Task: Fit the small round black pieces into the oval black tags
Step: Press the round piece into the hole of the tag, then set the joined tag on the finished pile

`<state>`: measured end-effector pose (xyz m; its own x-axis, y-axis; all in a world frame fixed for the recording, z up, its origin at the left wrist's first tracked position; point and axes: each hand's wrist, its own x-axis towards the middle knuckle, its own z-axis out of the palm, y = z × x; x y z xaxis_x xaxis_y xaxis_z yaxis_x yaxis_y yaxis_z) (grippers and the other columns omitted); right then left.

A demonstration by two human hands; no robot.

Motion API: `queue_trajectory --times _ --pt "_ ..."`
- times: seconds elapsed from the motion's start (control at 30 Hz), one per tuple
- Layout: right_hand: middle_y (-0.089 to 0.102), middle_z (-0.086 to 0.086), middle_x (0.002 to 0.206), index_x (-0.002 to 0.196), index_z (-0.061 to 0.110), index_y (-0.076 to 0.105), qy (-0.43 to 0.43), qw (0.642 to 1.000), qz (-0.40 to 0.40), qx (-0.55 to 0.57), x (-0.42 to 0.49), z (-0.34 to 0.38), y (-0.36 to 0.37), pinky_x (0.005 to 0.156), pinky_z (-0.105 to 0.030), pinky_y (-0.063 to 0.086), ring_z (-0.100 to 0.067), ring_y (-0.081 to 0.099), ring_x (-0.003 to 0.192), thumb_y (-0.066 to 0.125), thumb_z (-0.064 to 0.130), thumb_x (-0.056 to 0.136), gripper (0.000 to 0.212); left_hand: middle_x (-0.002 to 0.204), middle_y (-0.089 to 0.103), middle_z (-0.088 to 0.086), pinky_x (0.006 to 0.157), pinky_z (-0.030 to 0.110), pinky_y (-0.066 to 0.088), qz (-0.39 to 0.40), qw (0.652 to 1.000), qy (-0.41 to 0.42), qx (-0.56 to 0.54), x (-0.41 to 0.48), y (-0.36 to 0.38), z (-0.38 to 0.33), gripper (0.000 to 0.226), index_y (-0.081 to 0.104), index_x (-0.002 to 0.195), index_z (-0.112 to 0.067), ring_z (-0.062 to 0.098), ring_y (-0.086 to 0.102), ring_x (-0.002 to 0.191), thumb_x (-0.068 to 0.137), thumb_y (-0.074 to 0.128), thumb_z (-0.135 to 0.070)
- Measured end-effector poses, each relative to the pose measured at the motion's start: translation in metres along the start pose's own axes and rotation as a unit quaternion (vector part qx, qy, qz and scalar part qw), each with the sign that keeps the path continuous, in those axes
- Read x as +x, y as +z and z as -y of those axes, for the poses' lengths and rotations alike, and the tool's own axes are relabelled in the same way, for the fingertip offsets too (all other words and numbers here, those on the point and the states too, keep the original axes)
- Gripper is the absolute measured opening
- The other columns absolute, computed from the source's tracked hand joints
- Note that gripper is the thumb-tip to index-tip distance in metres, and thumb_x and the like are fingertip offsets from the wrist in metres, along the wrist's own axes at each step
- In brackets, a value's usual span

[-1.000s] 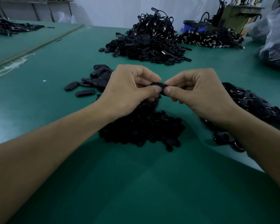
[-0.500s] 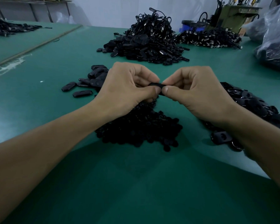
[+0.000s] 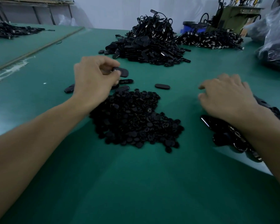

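My left hand pinches an oval black tag between thumb and fingers, held above a few loose oval tags on the green table. One more oval tag lies alone to their right. A heap of small round black pieces sits in the middle, just below the left hand. My right hand hovers palm down with loosely spread fingers over the pile of oval tags at the right, holding nothing that I can see.
A big heap of black corded tags rises at the back centre, with another flat pile behind it to the right. Clear plastic bags stand at the far right. A second green table with more black parts lies at the left.
The hands have come apart. The left hand carried the oval tag up and to the left over the loose tags. The right hand let go and moved right, over the tag pile.
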<state>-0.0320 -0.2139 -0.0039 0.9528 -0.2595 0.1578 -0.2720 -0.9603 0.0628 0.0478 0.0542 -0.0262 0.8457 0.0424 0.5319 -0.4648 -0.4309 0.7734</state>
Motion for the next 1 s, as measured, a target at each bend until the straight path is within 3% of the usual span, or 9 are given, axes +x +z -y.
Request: queue_trajectory --times 0.07,0.17,0.27,0.4,0.5,0.6,0.73,0.9,1.0 --pt "0.052 -0.024 0.126 0.122 0.009 0.062 0.023 0.999 0.033 -0.011 -0.002 -0.002 -0.001 0.101 -0.048 0.037 -0.044 0.044 0.121 0.045 0.031 0.101 0.034 0.079 0.070 -0.011 0.070 0.012 0.056 -0.001 0.999 -0.006 0.040 0.005 -0.003 0.010 0.016 0.074 0.095 -0.025 0.001 0.070 0.066 0.085 0.077 -0.012" --pt "0.060 -0.022 0.113 0.107 0.004 0.065 -0.011 0.999 0.028 0.013 -0.003 0.002 0.002 0.096 -0.049 0.048 -0.043 0.055 0.106 0.048 0.016 0.097 0.023 0.075 0.067 -0.014 0.066 0.005 0.049 0.021 0.996 -0.015 0.082 0.008 -0.006 0.019 0.015 0.075 0.093 -0.026 -0.010 0.062 0.060 0.083 0.082 -0.018" --pt "0.062 -0.022 0.113 0.109 -0.001 0.065 -0.017 0.999 -0.001 0.040 -0.004 0.007 0.002 0.087 -0.053 0.054 -0.044 0.060 0.099 0.052 0.004 0.092 0.022 0.073 0.064 -0.017 0.068 0.012 0.048 0.025 0.993 -0.015 0.113 0.008 -0.007 0.023 0.016 0.075 0.091 -0.028 -0.007 0.060 0.064 0.080 0.085 -0.027" --pt "0.063 -0.021 0.114 0.110 -0.001 0.068 -0.048 0.995 -0.026 0.084 -0.002 0.008 0.004 0.088 -0.055 0.054 -0.043 0.062 0.102 0.055 -0.005 0.088 0.025 0.070 0.061 -0.018 0.064 0.008 0.039 0.030 0.989 -0.012 0.145 0.009 -0.009 0.025 0.014 0.076 0.092 -0.024 -0.004 0.056 0.067 0.081 0.084 -0.028" --pt "0.063 -0.016 0.119 0.115 0.012 0.069 -0.073 0.989 -0.041 0.121 -0.002 0.010 0.004 0.093 -0.049 0.054 -0.037 0.062 0.106 0.053 -0.008 0.090 0.036 0.075 0.062 -0.016 0.074 0.011 0.041 0.033 0.986 -0.008 0.166 0.009 -0.009 0.025 0.011 0.079 0.093 -0.019 0.000 0.058 0.074 0.083 0.082 -0.022" --pt "0.060 -0.013 0.117 0.115 0.015 0.069 -0.089 0.984 -0.062 0.144 -0.002 0.013 0.004 0.091 -0.047 0.054 -0.033 0.061 0.101 0.054 -0.011 0.086 0.041 0.091 0.069 -0.001 0.085 0.025 0.047 0.032 0.979 0.007 0.200 0.009 -0.009 0.025 0.019 0.079 0.100 -0.013 0.011 0.060 0.089 0.083 0.082 -0.021" --pt "0.065 -0.011 0.107 0.113 0.011 0.071 -0.093 0.980 -0.052 0.165 0.000 0.013 0.005 0.095 -0.041 0.052 -0.026 0.061 0.100 0.055 0.000 0.091 0.030 0.112 0.067 0.008 0.087 0.047 0.054 0.022 0.974 0.007 0.227 0.007 -0.011 0.022 0.021 0.077 0.104 -0.024 0.025 0.062 0.103 0.084 0.080 -0.032" --pt "0.056 -0.018 0.123 0.125 0.015 0.066 -0.080 0.985 -0.101 0.116 -0.002 0.010 0.004 0.095 -0.042 0.043 -0.037 0.053 0.112 0.054 0.021 0.098 0.030 0.096 0.066 -0.004 0.076 0.037 0.048 0.003 0.976 0.042 0.213 -0.002 -0.004 0.007 0.003 0.072 0.086 -0.034 0.010 0.056 0.091 0.089 0.072 -0.036" --pt "0.065 -0.018 0.120 0.116 0.016 0.072 -0.073 0.995 -0.046 0.054 -0.004 0.008 0.004 0.098 -0.047 0.047 -0.041 0.053 0.114 0.049 0.024 0.100 0.029 0.081 0.063 -0.015 0.078 0.041 0.057 0.018 0.981 0.056 0.184 -0.007 -0.001 -0.001 0.006 0.071 0.084 -0.034 0.009 0.062 0.083 0.089 0.070 -0.033"
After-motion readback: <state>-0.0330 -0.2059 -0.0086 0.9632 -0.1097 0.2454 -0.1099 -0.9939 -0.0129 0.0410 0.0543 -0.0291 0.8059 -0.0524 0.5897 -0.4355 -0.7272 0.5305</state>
